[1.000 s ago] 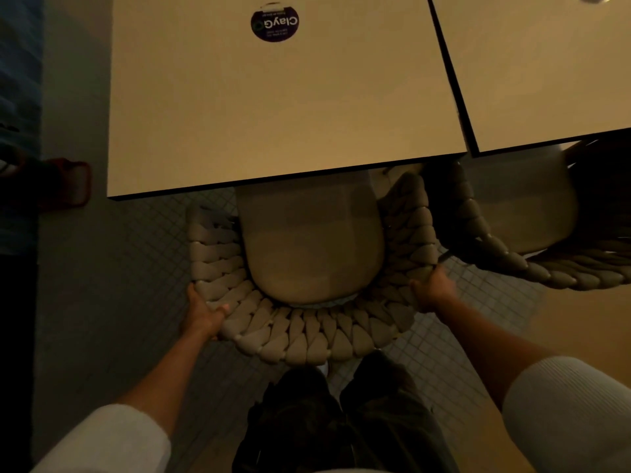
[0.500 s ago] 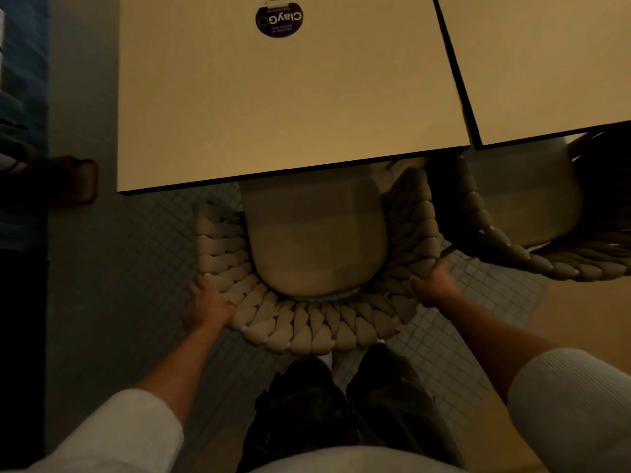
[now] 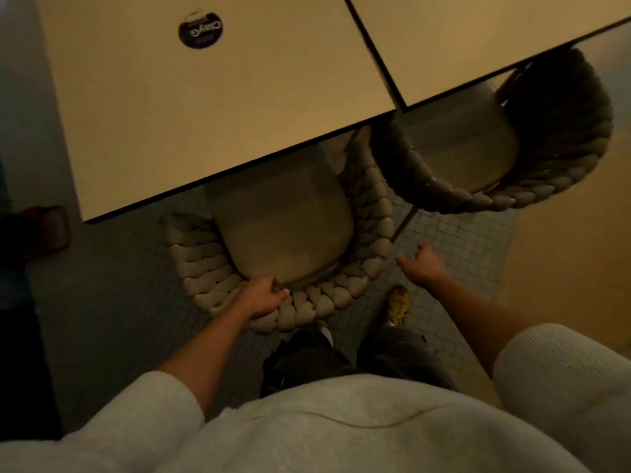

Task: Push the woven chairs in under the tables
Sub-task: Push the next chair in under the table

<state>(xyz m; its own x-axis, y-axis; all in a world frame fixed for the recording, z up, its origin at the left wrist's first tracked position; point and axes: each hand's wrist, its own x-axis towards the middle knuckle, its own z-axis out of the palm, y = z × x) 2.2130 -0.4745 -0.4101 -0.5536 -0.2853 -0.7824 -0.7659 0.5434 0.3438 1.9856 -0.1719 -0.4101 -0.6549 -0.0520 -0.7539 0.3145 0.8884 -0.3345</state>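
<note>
A woven chair [image 3: 307, 302] with a thick braided back and a beige seat cushion stands partly under the left table [image 3: 191, 107]. My left hand [image 3: 263, 297] grips the middle of its braided backrest. Off the chair, my right hand [image 3: 423, 264] hovers with fingers apart over the tiled floor to its right. A second woven chair [image 3: 512, 196] sits partly under the right table [image 3: 478, 35], with its front part hidden by the tabletop.
A round dark sticker [image 3: 200, 30] lies on the left table. A red object [image 3: 51, 230] sits on the floor at the left. My legs and a yellow shoe [image 3: 397, 303] stand just behind the first chair. Tan floor lies at the right.
My right hand has let go of the chair's right side and moved right. My left hand has shifted from the left side to the middle of the backrest. The view has tilted.
</note>
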